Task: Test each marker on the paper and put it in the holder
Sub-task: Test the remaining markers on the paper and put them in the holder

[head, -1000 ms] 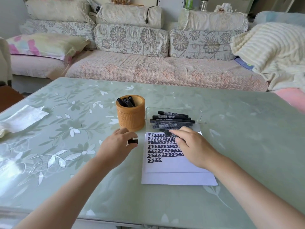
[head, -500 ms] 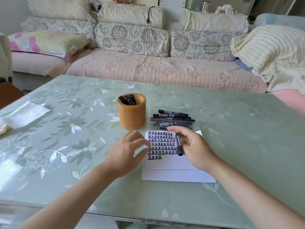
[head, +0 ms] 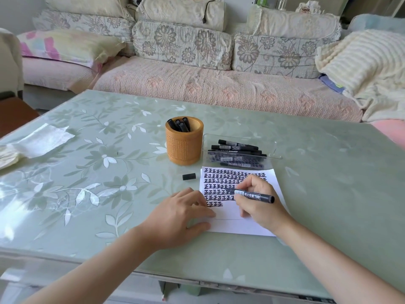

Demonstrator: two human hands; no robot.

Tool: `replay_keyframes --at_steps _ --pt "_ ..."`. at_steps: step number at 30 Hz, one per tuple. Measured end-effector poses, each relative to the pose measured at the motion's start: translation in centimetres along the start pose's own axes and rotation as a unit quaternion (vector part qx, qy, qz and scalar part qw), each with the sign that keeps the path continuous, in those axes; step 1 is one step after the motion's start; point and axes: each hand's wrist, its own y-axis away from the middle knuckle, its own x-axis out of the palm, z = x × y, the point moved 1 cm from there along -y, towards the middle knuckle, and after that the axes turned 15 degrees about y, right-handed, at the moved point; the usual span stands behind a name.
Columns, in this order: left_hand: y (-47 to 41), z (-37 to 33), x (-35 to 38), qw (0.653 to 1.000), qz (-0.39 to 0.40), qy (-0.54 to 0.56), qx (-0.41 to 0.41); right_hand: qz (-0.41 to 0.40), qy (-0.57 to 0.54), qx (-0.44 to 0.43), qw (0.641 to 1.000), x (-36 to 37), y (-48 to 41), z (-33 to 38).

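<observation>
Your right hand (head: 260, 207) pinches an uncapped black marker (head: 254, 195) between thumb and fingers. Its writing end is down on the paper (head: 241, 224) among the lower rows of black marks, and its tail points off the paper's right side. Your left hand (head: 182, 213) holds nothing; its fingers are loosely bent and press on the paper's left edge. The cap (head: 189, 176) lies on the worktop (head: 109, 172) just off the paper's top left corner. Beyond that corner stands the round orange holder (head: 184, 145), with four black markers (head: 180, 125) upright in it. Touching the paper's far edge is a clear tray (head: 241, 138) holding a heap of capped markers (head: 237, 148) lying flat.
</observation>
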Motion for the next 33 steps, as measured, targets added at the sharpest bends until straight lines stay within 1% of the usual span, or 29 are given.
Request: replay_keyframes --at_steps 3,6,9,16,23,33 --pt "-0.1 0.2 0.1 1.0 0.0 0.0 0.0 -0.006 0.057 -0.011 0.998 0.1 -0.2 -0.3" --pt "-0.2 0.3 0.0 1.0 -0.001 -0.002 -0.001 -0.001 0.058 -0.028 0.998 0.1 -0.2 -0.6" --pt "-0.2 0.2 0.1 1.0 -0.005 0.001 0.002 -0.008 0.083 -0.057 0.995 0.2 0.0 -0.6" --pt "-0.3 0.3 0.2 1.0 -0.005 0.012 -0.005 -0.007 0.086 -0.072 0.994 0.3 -0.2 -1.2" --pt "-0.4 0.3 0.3 1.0 -0.009 0.012 -0.005 -0.006 0.115 -0.076 0.99 0.4 -0.3 -1.3" --pt "-0.3 0.3 0.3 1.0 -0.007 0.012 -0.009 -0.006 0.11 -0.082 0.991 0.4 -0.3 -1.3"
